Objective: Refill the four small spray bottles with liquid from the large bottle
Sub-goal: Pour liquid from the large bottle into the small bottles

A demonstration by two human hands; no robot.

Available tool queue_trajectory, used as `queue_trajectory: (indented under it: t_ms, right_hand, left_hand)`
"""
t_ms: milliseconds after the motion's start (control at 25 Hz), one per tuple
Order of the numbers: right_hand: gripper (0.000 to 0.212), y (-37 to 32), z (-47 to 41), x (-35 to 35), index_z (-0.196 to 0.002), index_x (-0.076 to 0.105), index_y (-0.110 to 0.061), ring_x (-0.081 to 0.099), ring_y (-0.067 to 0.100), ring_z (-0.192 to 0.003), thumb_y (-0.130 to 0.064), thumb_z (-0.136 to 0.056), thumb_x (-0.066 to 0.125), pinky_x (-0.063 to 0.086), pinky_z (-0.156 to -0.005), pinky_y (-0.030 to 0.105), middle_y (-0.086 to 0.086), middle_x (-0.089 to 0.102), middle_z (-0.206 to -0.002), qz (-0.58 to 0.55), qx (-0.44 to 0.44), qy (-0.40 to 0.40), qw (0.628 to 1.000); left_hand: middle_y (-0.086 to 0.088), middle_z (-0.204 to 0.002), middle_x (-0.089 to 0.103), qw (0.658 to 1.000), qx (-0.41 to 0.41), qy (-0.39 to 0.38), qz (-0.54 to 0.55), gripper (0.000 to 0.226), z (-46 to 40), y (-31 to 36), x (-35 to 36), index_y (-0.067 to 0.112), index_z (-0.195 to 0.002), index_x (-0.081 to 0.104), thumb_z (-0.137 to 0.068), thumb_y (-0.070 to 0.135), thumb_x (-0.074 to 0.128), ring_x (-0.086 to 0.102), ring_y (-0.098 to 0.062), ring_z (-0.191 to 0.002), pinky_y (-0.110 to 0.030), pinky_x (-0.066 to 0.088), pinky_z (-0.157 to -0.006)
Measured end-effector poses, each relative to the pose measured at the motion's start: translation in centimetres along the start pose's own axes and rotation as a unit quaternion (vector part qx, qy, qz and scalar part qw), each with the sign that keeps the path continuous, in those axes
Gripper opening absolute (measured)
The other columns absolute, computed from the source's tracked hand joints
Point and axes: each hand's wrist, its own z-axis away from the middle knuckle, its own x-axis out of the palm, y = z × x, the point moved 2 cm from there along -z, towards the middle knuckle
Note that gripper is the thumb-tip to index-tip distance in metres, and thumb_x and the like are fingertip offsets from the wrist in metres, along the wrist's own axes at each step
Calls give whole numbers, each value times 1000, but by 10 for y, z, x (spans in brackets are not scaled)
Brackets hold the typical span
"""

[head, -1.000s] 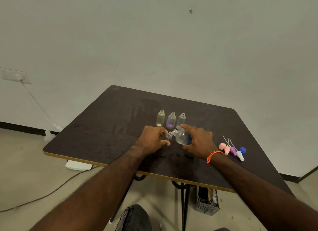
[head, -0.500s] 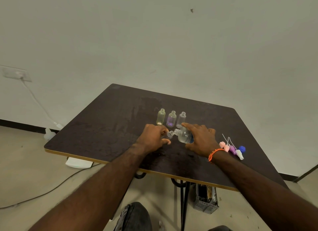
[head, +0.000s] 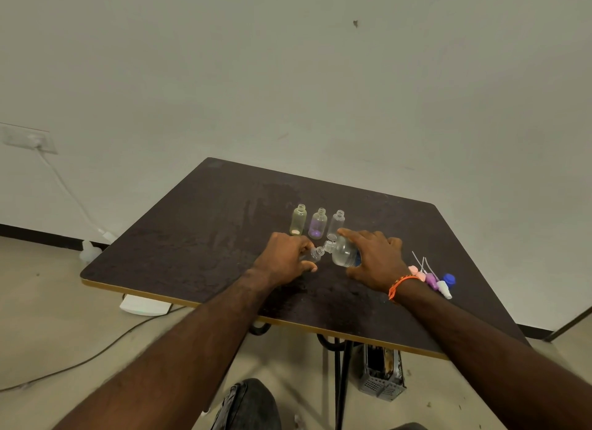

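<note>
My right hand (head: 376,259) grips the large clear bottle (head: 342,251), tipped to the left with its mouth down. My left hand (head: 283,258) holds a small clear spray bottle (head: 315,255), mostly hidden in my fingers, its open neck tilted up against the large bottle's mouth. Three uncapped small bottles stand in a row just behind my hands: a yellowish one (head: 298,220), a purple one (head: 317,223) and a clear one (head: 337,221).
Several pink, purple and white spray tops (head: 431,279) and a blue cap (head: 449,279) lie on the dark table (head: 205,231) right of my right hand. The table's near edge runs under my forearms. A cable and a grey crate are on the floor.
The view has shifted slightly. Both hands stay together at the same spot, and the large bottle remains tipped against the small one's neck.
</note>
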Motion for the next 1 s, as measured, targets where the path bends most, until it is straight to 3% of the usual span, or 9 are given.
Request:
queue_trajectory:
  t_ms: [200, 1000]
  right_hand:
    - [85, 2, 0, -1, -152, 25, -42, 42, 22, -130, -48, -80, 70, 26, -104, 46, -6, 47, -148, 8, -3, 2, 1000]
    - [86, 4, 0, -6, -152, 25, -41, 43, 23, -129, -50, -79, 69, 27, -103, 46, -5, 48, -147, 27, -3, -2, 1000]
  left_hand:
    - [-2, -111, 77, 1000, -4, -3, -2, 53, -1, -1, 0, 18, -126, 73, -81, 41, 89, 68, -16, -104, -29, 53, -98]
    - [-1, -113, 77, 1000, -14, -11, 16, 52, -2, -1, 3, 19, -124, 73, -79, 39, 90, 69, -14, -105, -31, 56, -98]
